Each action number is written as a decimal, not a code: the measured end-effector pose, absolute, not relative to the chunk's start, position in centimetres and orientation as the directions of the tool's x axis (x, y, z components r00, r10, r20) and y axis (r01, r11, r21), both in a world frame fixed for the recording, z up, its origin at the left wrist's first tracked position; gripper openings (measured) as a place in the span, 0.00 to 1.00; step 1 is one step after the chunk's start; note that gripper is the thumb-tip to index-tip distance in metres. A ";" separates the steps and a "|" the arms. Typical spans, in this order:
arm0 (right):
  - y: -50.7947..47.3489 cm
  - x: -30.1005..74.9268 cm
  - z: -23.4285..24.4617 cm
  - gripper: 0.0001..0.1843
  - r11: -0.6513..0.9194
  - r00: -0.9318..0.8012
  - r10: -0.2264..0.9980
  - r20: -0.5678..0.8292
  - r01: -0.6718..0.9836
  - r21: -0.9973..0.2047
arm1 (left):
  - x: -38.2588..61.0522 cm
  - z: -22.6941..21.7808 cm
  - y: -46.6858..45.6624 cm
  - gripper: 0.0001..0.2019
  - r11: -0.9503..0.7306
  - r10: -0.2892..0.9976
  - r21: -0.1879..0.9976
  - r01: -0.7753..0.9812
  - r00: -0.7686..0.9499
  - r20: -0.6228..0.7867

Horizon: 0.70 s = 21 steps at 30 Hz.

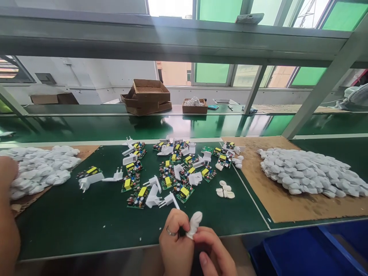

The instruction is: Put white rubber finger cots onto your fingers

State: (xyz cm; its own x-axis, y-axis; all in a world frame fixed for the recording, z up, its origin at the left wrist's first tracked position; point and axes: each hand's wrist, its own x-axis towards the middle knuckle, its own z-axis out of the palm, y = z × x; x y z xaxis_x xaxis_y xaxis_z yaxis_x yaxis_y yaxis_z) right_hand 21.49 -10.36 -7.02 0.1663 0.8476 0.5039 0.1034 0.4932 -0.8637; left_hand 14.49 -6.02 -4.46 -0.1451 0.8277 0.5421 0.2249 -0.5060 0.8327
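Near the front edge of the green bench, my left hand [176, 243] and my right hand [215, 251] are close together. Between their fingertips they pinch a small white ridged lump [194, 225], soft-looking and held upright; its exact kind I cannot make out. A ring is on a finger of my left hand. Just beyond lie circuit boards [184, 191] with yellow transformers, mixed with white plug housings [153, 196] with metal pins. A few similar white lumps [225, 190] sit together on the bench, right of the boards.
Heaps of white pieces lie on cardboard at right [310, 172] and left [43, 166]. Another person's arm [8, 218] reaches in at the left edge. Blue bins [304, 253] stand below the bench at right. Brown boxes [149, 96] stand behind, under a metal beam [172, 38].
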 end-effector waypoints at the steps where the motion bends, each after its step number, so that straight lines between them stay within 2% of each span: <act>1: -10.3 21.5 -7.2 0.11 0.496 0.168 0.845 0.507 0.105 -0.862 | 14.5 -4.4 -6.1 0.12 -0.514 0.827 0.829 0.222 -0.127 0.547; 6: -10.2 21.8 -7.0 0.10 0.566 0.146 0.783 0.605 0.236 -0.790 | 14.6 -4.4 -6.2 0.12 -0.448 0.883 0.874 0.190 -0.062 0.466; 9: -9.9 23.5 -5.8 0.11 0.658 -0.087 0.740 0.667 0.301 -0.691 | 14.5 -4.7 -6.1 0.14 -0.376 0.919 0.916 0.138 -0.075 0.388; 11: -9.3 25.4 -4.7 0.14 0.681 -0.230 0.718 0.656 0.428 -0.595 | 14.3 -4.7 -5.8 0.17 -0.331 0.935 0.940 0.081 -0.106 0.338; 13: -8.2 27.7 -4.1 0.13 0.590 -0.201 0.743 0.638 0.647 -0.484 | 14.1 -4.5 -5.3 0.19 -0.280 0.953 0.960 -0.007 -0.125 0.277; 15: -6.7 29.9 -4.1 0.11 0.366 -0.056 0.791 0.609 0.841 -0.399 | 14.0 -4.3 -4.7 0.20 -0.210 0.975 0.969 -0.126 -0.103 0.198; 18: -4.4 32.1 -5.2 0.12 0.178 -0.008 0.845 0.535 0.947 -0.268 | 14.3 -4.0 -4.1 0.18 -0.083 0.997 0.953 -0.293 -0.030 0.077; 21: -3.4 32.6 -6.1 0.07 0.147 -0.011 0.868 0.497 0.960 -0.237 | 15.0 -4.0 -4.0 0.16 0.014 0.999 0.924 -0.382 0.037 0.000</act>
